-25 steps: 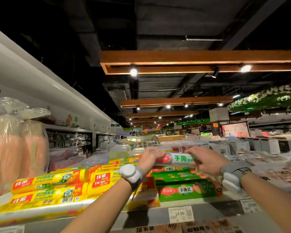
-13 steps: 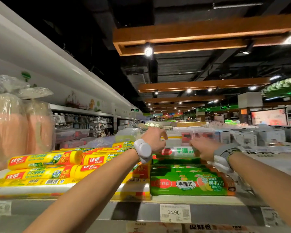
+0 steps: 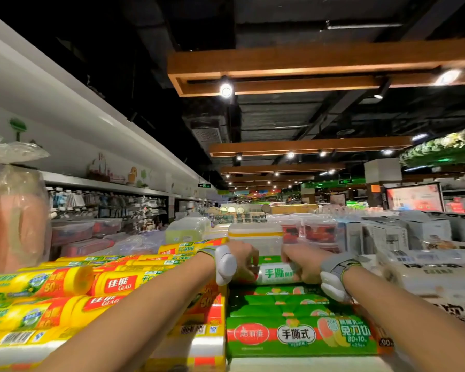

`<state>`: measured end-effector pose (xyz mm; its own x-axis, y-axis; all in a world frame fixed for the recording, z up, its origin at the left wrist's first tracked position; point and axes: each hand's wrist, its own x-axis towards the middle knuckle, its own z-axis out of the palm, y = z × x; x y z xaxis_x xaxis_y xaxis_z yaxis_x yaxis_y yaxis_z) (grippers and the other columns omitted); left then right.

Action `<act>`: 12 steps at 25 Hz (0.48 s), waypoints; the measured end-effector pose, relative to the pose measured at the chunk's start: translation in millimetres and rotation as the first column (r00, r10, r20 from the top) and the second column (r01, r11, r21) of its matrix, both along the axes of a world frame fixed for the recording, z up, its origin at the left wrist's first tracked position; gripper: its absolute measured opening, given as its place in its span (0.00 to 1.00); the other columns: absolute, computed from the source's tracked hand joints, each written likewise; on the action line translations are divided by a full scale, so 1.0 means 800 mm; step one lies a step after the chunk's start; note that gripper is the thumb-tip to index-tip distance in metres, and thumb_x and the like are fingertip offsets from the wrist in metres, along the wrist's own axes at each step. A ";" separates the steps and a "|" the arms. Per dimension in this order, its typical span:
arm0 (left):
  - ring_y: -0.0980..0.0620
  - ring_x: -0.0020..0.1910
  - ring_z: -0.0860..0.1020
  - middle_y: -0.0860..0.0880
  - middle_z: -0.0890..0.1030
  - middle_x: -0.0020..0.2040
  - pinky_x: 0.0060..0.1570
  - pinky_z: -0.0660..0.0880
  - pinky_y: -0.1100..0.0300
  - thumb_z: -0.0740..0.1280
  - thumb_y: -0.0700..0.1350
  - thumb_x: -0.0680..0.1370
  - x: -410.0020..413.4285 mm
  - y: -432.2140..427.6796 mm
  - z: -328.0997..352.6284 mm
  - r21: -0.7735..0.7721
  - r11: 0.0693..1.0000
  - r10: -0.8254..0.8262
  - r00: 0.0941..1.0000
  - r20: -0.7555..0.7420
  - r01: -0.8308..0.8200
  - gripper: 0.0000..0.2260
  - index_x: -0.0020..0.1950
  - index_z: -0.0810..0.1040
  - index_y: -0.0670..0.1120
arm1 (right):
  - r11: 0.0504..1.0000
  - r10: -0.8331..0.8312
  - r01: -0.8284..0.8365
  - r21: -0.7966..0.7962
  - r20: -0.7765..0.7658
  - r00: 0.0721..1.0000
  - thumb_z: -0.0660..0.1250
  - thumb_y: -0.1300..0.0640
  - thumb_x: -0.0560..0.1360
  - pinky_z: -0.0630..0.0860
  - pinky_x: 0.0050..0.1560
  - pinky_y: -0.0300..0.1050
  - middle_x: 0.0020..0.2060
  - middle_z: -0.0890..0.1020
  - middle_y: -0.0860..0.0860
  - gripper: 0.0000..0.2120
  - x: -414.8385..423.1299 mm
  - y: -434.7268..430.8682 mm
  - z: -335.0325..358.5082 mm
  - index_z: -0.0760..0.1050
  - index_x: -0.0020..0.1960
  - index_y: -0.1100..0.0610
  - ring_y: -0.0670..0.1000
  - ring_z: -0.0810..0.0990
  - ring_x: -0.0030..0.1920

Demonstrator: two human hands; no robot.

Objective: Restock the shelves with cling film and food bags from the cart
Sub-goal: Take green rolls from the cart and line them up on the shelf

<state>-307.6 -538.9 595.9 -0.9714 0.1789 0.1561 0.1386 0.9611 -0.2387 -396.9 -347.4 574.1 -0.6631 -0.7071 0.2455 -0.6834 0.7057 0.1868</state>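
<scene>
White-and-green cling film roll (image 3: 275,273) over green cardboard boxes (image 3: 293,336).
Our left hand (image 3: 242,260) and right hand (image 3: 304,264) curl fingers round its ends, to seat it level.

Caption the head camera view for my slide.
Left hand and right hand hold a cling-film roll above stacked green boxes.

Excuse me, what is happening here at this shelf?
A person is stocking a shop shelf. The left hand and the right hand each grip one end of a white roll with green print, held at the top of a stack of green boxes. The roll is not yet released, and I cannot tell whether it already rests on the stack. Yellow Glad rolls lie stacked on the left.
</scene>
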 end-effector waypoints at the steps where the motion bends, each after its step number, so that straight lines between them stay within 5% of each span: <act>1: 0.42 0.57 0.78 0.43 0.80 0.59 0.54 0.77 0.50 0.71 0.50 0.76 -0.003 0.001 -0.002 0.000 1.000 -0.009 1.000 0.001 0.009 0.19 0.64 0.75 0.45 | 1.000 0.006 -0.006 -0.015 0.006 1.000 0.71 0.58 0.73 0.77 0.54 0.44 0.54 0.76 0.48 0.17 0.000 0.000 -0.001 0.70 0.59 0.52 0.51 0.76 0.53; 6: 0.42 0.55 0.79 0.44 0.81 0.58 0.53 0.77 0.50 0.71 0.49 0.76 -0.012 -0.005 -0.002 -0.024 0.999 -0.034 0.999 0.022 0.034 0.18 0.63 0.75 0.45 | 1.000 0.016 -0.016 0.010 0.044 0.999 0.72 0.53 0.74 0.74 0.56 0.43 0.57 0.75 0.48 0.19 0.000 0.003 -0.004 0.70 0.61 0.52 0.49 0.75 0.56; 12: 0.44 0.55 0.79 0.46 0.80 0.59 0.54 0.78 0.50 0.72 0.50 0.75 -0.018 -0.009 0.003 0.001 1.000 -0.009 0.997 0.075 0.009 0.19 0.64 0.74 0.47 | 0.974 -0.059 0.049 -0.219 -0.037 0.998 0.66 0.53 0.79 0.76 0.55 0.40 0.56 0.78 0.46 0.13 0.003 0.057 0.054 0.73 0.62 0.50 0.45 0.76 0.52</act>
